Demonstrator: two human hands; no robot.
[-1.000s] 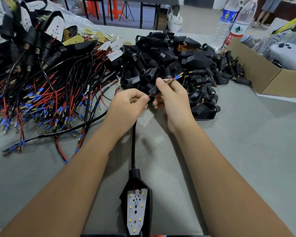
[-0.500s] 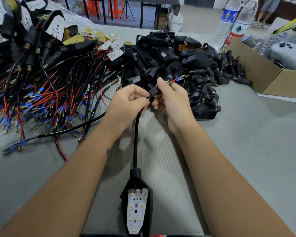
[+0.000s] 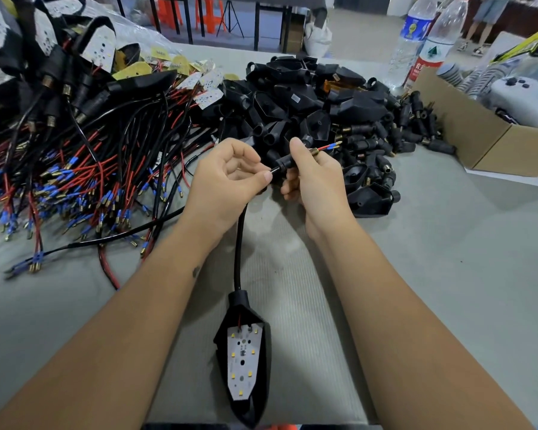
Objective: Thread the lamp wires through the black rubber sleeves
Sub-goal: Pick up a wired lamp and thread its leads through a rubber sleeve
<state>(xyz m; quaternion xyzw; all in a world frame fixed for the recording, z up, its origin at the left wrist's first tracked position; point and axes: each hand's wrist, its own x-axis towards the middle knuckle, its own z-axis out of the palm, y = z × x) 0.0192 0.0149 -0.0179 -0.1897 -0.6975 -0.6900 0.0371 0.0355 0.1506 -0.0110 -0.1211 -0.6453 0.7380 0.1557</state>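
Left hand (image 3: 227, 178) pinching lamp wire (image 3: 238, 243), right hand (image 3: 311, 172) clamped on rubber sleeve (image 3: 288, 162); slack feeding likely to buckle wire.

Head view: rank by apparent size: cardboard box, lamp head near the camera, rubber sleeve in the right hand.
1. cardboard box, cut off by the frame edge
2. lamp head, though nearness to the camera inflates it
3. rubber sleeve, held in the right hand, partly covered

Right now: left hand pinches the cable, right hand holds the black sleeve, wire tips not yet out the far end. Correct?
Not quite. In the head view the wire tips already stick out past the far end of the black sleeve. The rest holds: left hand pinches the cable, right hand holds the sleeve.
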